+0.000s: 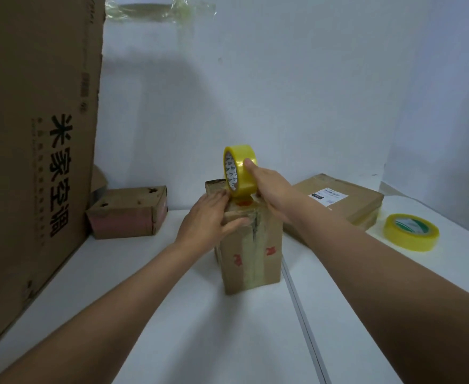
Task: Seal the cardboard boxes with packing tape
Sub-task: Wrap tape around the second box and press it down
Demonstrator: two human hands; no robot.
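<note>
Two bare forearms reach from the lower corners over the white table point(255, 342) to a small upright brown cardboard box point(251, 253) at centre frame. Left hand point(209, 220) lies flat on the box top, fingers straight, grip released. Right hand point(272, 189) has its grip clenched around a yellow roll of packing tape point(240, 170), held on edge touching the box top. At right lie a second yellow tape roll point(411, 231) and a flat labelled cardboard box point(341, 202); at left, a low reddish box point(129, 213) and a tall printed carton point(33, 134).
</note>
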